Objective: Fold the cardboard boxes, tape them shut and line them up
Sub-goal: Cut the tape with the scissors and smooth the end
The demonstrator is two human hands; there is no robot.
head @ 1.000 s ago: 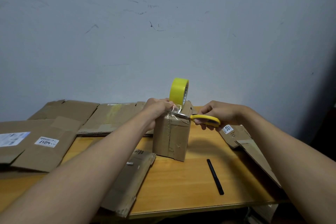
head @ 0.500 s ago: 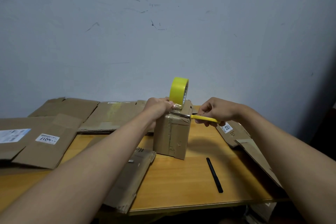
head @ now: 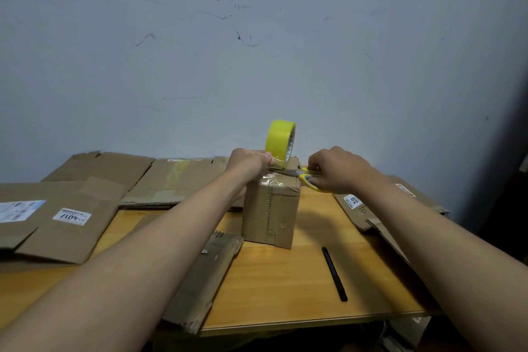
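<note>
A small folded cardboard box (head: 271, 210) stands upright in the middle of the wooden table (head: 285, 289), with clear tape across its top. A yellow tape roll (head: 279, 139) stands on edge on top of the box. My left hand (head: 248, 160) pinches the strip of tape stretched from the roll at the box's top edge. My right hand (head: 337, 169) grips yellow-handled scissors (head: 307, 176), whose blades point left at the stretched tape beside my left fingers.
Flattened cardboard boxes lie at the left (head: 57, 217), along the back (head: 177, 180), at the right (head: 371, 209) and under my left forearm (head: 205, 280). A black pen (head: 334, 274) lies on the table near the front right. A grey wall stands behind.
The scissors have shifted a little left, and their handles are spread wider in my right hand than before. My left hand, the roll and the box have stayed put.
</note>
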